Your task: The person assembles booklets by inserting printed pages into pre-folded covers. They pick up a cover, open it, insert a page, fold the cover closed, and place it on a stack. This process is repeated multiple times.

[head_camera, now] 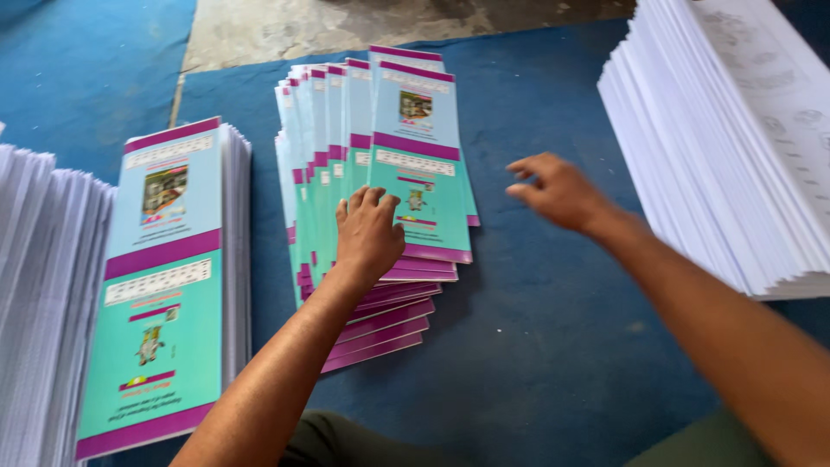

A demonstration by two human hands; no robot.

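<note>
A fanned stack of teal and light-blue booklet covers with purple bands (415,130) lies on the blue mat in the middle. My left hand (367,232) presses flat on the lower part of this fan, fingers spread over the top cover. My right hand (558,190) hovers just right of the fan above the mat, fingers apart and holding nothing. A thick squared stack of the same covers (169,259) stands at the left.
A tall pile of white printed sheets (735,147) fills the right side. Another white paper pile (35,294) sits at the far left edge. The blue mat (536,346) covers the floor, with bare concrete (346,26) beyond it at the top.
</note>
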